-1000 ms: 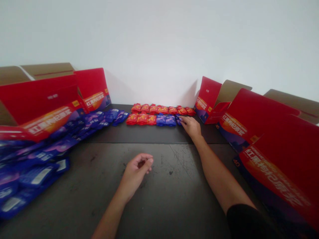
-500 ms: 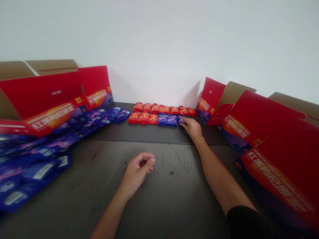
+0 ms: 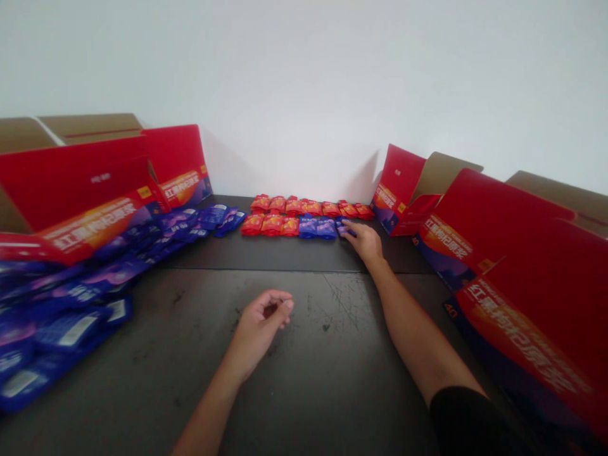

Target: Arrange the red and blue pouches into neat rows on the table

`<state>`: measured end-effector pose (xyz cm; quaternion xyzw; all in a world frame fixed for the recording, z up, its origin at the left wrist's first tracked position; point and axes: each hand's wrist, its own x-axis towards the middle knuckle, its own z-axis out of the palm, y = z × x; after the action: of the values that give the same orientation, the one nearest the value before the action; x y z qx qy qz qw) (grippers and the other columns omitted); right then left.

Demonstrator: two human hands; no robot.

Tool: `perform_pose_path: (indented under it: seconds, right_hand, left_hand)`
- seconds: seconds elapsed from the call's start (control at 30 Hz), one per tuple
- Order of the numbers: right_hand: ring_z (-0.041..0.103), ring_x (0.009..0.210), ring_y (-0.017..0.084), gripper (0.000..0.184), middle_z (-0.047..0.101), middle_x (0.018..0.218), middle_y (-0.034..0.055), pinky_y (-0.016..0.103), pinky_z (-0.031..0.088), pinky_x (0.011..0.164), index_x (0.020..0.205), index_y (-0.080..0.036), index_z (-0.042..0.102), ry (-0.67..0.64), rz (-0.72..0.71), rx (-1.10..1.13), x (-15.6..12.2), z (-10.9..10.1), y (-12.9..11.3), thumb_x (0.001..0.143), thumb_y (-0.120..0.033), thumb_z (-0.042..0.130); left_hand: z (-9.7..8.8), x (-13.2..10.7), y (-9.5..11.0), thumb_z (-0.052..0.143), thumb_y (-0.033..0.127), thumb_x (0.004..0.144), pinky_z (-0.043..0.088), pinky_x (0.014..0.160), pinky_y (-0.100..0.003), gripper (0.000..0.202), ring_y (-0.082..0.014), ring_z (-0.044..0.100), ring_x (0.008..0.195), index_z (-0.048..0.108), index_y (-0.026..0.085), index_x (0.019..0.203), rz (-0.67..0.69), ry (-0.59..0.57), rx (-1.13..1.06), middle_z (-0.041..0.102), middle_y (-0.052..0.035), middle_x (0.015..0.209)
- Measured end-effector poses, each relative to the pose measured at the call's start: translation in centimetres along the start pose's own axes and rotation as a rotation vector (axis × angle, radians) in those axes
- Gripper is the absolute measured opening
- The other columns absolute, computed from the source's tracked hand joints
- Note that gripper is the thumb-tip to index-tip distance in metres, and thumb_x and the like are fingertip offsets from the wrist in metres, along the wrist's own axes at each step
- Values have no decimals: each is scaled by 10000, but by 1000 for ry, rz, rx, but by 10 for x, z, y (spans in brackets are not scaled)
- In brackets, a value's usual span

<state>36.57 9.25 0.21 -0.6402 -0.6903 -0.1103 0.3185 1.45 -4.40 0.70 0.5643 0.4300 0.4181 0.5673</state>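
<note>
The right hand (image 3: 365,240) reaches across the table (image 3: 342,380), fingertips at a blue packet (image 3: 340,225) ending the front row on the right; whether its grip pinches or only touches, I cannot tell. The left hand (image 3: 261,320), nearer, curls into a loose ring, thumb meeting forefinger.

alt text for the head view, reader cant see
Right hand touching a blue packet at the right end of a red and blue packet row; left hand curled nearer the camera. Heaped blue packets lie left; red boxes stand on both sides.
</note>
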Motion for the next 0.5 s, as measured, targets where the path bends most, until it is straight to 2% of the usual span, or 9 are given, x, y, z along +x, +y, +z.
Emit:
perform_pose_path:
  seconds: [0.13,0.2,0.33,0.4,0.5]
  right_hand:
    - [651,1144,206,419,711,1248,83,306,466,1020,1258,-203,704,213,148,74,-4,-3,7,988,-468,523]
    - [636,1185,222,464,698,1271,112,331,451,1048,1236,-179,717,242,281,50,-6,-4,14,994,-499,482]
    - [668,1133,285,564,721,1216,137,388,497,984,1170,-189,756,52,524,3,-5,-1,28,878,-639,584]
    - [681,1104,301,600,737,1173,136,400,509,955,1158,-204,764,2,567,-25,-1,2,35,817,-678,628]
    - [695,1074,298,582,751,1120,142,381,512,938,1117,-186,772,-43,578,-67,9,5,48,758,-640,704]
  left_hand:
    - [1,-1,2,696,464,833,468,647,-258,308,-141,570,679,696,185,963,-5,9,-6,627,-8,756]
    - [1,-1,2,696,463,834,467,645,-256,309,-140,565,677,693,181,960,-13,8,-15,621,-7,752]
    - [1,-1,2,697,457,835,466,643,-254,304,-141,563,675,693,181,962,-10,5,-13,612,-5,739]
    - [1,-1,1,697,462,832,466,640,-257,308,-146,567,679,698,183,962,-5,11,-7,616,-9,742]
    - [1,0,0,695,475,830,466,636,-260,321,-152,574,687,701,184,964,-7,16,0,624,-14,750]
